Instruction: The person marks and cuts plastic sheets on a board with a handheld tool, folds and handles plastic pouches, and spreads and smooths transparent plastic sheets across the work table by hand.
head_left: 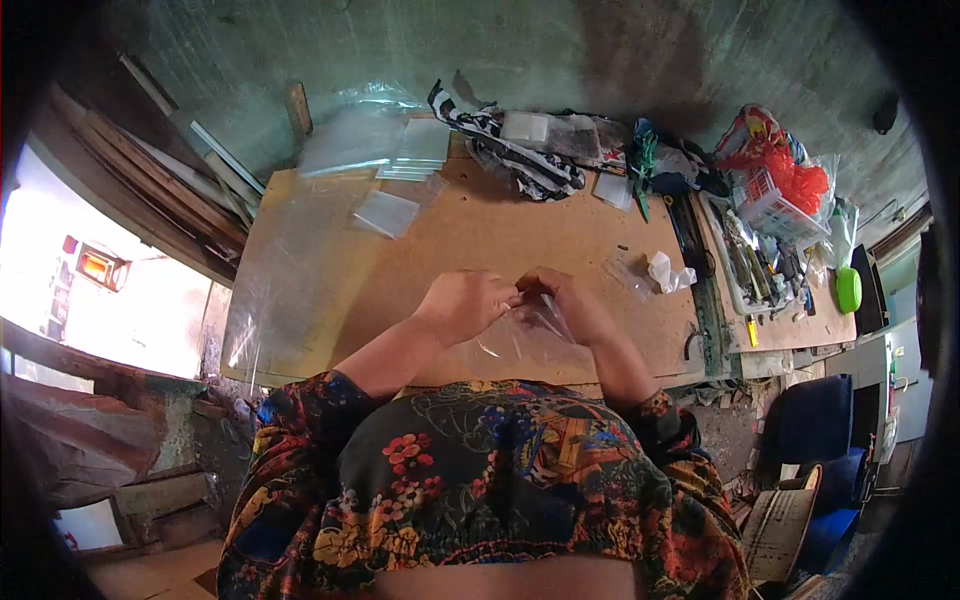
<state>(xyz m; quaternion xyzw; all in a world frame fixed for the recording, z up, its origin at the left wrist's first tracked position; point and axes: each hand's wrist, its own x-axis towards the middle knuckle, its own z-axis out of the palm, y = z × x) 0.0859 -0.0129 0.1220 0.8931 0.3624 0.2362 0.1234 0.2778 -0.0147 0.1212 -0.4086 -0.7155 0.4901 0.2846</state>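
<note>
I've got the left hand (464, 300) and right hand (560, 300) pinching clear film (522, 345) above the table (540, 235); one hard tug could tear it!

A white basket (772, 216) with a red bag (790, 182) on top sits between two and three o'clock. A green container (848, 290) (rounded, bright) is at three, a blue chair (812, 425) at four.

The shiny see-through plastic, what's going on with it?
A person's left hand and right hand, close together, hold a thin clear plastic piece over the near side of a brown wood-like table. Whether it's a bag or sheet, I can't tell. Farther back lie overlapping flat, whitish plastic packets.
</note>
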